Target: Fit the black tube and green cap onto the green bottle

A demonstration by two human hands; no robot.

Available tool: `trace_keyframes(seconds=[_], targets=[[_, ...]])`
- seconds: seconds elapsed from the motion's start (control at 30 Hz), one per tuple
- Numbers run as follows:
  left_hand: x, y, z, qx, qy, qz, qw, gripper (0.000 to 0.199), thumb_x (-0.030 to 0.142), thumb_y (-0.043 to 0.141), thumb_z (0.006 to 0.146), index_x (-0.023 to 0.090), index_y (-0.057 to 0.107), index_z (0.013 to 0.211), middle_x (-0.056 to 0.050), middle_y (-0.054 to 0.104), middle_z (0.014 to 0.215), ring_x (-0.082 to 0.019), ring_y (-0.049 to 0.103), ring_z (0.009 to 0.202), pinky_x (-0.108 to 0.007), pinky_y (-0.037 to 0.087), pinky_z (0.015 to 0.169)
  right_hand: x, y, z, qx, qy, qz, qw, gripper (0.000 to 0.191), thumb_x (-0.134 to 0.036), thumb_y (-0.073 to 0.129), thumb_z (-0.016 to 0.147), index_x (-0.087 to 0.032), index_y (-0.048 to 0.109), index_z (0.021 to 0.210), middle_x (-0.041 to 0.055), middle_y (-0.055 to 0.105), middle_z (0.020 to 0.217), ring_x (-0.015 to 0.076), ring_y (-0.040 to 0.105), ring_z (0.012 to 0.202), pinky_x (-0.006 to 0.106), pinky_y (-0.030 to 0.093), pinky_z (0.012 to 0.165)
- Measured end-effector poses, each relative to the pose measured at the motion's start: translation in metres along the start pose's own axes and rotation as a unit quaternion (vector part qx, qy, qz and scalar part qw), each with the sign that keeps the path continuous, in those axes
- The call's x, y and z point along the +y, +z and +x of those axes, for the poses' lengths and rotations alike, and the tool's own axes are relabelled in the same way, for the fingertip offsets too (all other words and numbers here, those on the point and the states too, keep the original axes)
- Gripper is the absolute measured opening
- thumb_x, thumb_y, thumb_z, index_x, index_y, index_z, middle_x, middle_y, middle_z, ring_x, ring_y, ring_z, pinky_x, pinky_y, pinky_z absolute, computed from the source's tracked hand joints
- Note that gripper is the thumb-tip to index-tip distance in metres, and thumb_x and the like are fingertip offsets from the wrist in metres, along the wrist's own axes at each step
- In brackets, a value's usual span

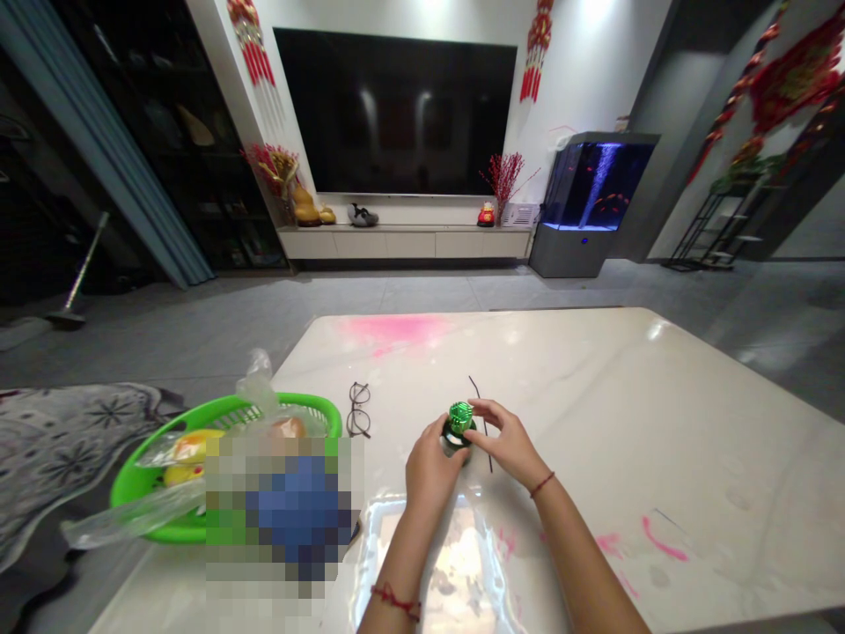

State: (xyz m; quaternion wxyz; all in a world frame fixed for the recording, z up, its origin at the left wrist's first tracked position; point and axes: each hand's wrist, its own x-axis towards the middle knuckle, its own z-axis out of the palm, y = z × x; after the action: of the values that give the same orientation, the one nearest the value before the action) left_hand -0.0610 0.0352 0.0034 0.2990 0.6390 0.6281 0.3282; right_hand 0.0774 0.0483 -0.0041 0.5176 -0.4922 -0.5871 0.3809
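Note:
My left hand (432, 462) is wrapped round the dark lower part of a small green ball-topped object (460, 416), which stands upright over the pale table. My right hand (505, 440) curves round the other side, thumb and fingers at the shiny green ball. Most of the object's base is hidden by my fingers. A thin dark stick (473, 385) lies on the table, passing behind my right hand's fingers. Under my left forearm is a shiny, clear-edged flat sheet or tray (373, 537). Red cords circle both wrists.
Left of my hands are folded eyeglasses (358, 412) and a green basket (128, 493) with plastic bags and yellow items. A blurred blue patch covers the basket's right side. Pink stains mark the marble-patterned table (594, 379). Beyond stand a television (396, 114) and a lit fish tank (587, 189).

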Motion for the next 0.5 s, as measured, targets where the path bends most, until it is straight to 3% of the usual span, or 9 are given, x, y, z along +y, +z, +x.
trace_keyframes(seconds=[0.5], targets=[[0.0019,-0.0006,0.0002,0.000,0.016,-0.002,1.000,0.056,0.018,0.063,0.065,0.023,0.050,0.119,-0.005,0.058,0.118,-0.019,0.053,0.107,-0.027,0.039,0.089,-0.0060,0.0066,-0.0002,-0.013,0.003,-0.027,1.000,0.037,-0.021,0.064,0.063,-0.020,0.060,0.099,0.0060,0.064,0.104,0.0206,0.058,0.097,0.041,0.042,0.091]])
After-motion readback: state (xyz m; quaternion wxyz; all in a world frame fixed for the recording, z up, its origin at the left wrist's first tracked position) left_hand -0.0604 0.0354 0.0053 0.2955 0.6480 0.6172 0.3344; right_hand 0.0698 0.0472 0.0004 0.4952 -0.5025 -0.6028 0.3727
